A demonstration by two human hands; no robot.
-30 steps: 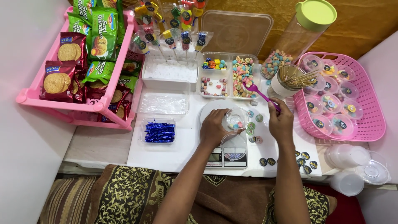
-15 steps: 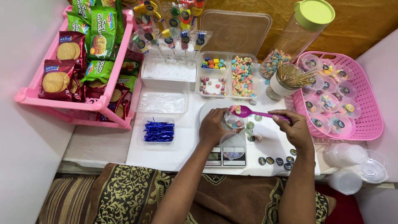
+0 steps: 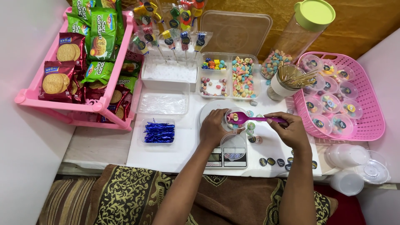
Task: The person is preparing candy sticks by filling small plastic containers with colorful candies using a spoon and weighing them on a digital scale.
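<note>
The purple spoon [image 3: 254, 119] has swung over the white table [image 3: 100, 146].

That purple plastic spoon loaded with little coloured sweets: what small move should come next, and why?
Probably tip the purple plastic spoon so the sweets drop in: its loaded bowl sits right over the small clear plastic cup on the scale, which the left hand steadies while the right hand grips the handle.
</note>
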